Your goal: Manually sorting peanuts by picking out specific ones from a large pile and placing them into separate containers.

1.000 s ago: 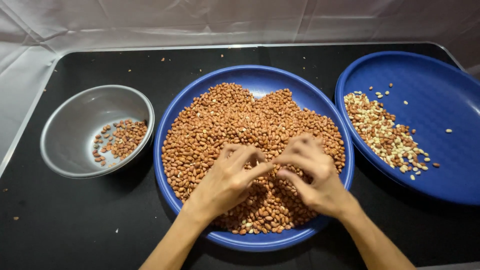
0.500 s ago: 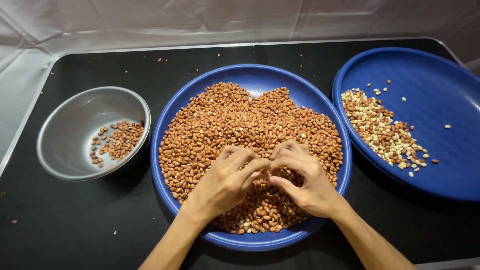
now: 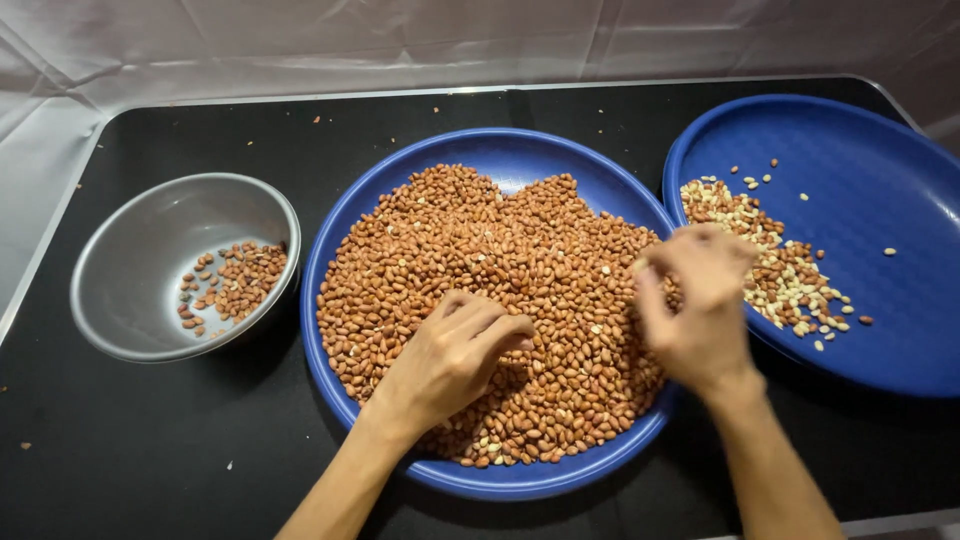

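A round blue tray (image 3: 505,158) in the middle holds a wide heap of red-brown peanuts (image 3: 480,260). My left hand (image 3: 450,360) rests palm down on the peanuts near the tray's front, fingers curled among them. My right hand (image 3: 700,305), blurred, hovers over the tray's right rim with fingers pinched together, close to the second blue tray (image 3: 860,180). Whether it holds a peanut is hidden by blur. That right tray carries a smaller pile of pale skinned peanuts (image 3: 770,260).
A metal bowl (image 3: 130,290) at the left holds a small amount of red-brown peanuts (image 3: 235,280). Everything sits on a black table (image 3: 150,460) with scattered crumbs; white cloth (image 3: 300,40) hangs behind it.
My right hand has left the middle of the peanut heap and moved right to the tray's rim, toward the right tray. My left hand stays on the heap.
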